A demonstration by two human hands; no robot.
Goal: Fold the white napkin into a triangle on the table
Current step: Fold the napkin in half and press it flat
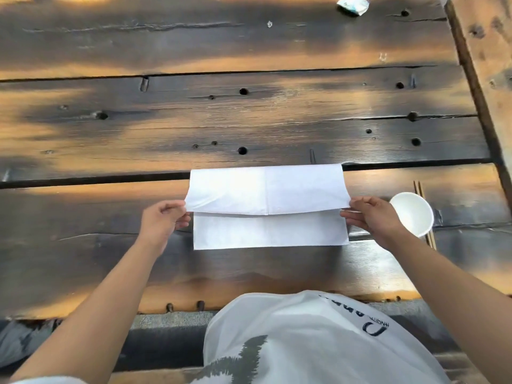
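White T-shirt (291,328), dark lettering and palm-tree print.

Wide open worktop (249,112) beyond the white napkin (267,206), bare dark planks all the way out, only a crumpled wrapper (353,4) at the far right edge. Left side is free too, plenty of room past the left hand (163,220). Tight on the right: a white paper cup (412,213) sits just beside the right hand (372,217), with thin wooden sticks (424,214) lying under and past it. Near side, bare planks between napkin and the worktop's edge.
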